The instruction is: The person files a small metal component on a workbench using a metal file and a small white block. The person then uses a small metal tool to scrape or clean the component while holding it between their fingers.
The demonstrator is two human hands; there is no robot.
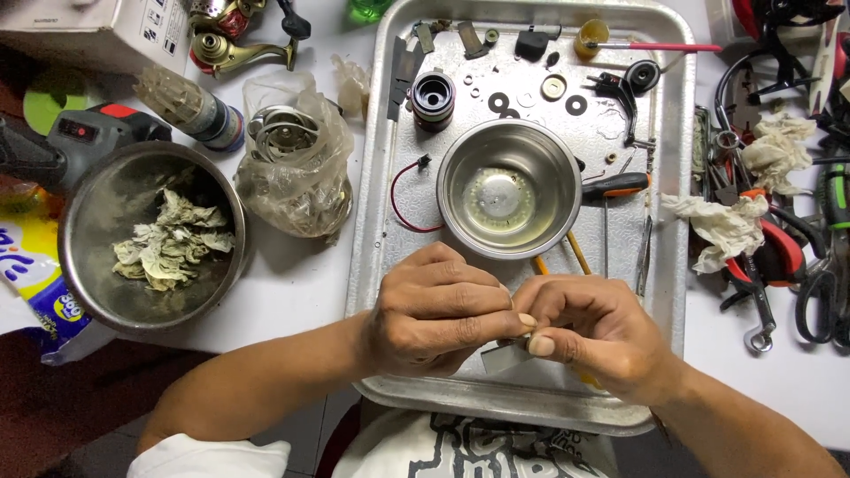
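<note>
one small metal part (506,354) pinched by both hands, left (434,310) and right (589,332), over one tray (372,221)

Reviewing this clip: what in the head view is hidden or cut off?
- Small part pinched between left hand and right hand: fingers cover it, kind unclear.
- Grey flat piece beneath: mostly hidden by both hands.
- Power drill: cut by left edge.
- Pliers and scissors: cut by right edge.

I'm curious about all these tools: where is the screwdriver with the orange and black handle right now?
In the head view, the screwdriver lies on the metal tray, on the person's right, just beside the small steel bowl and beyond the right hand.
</note>
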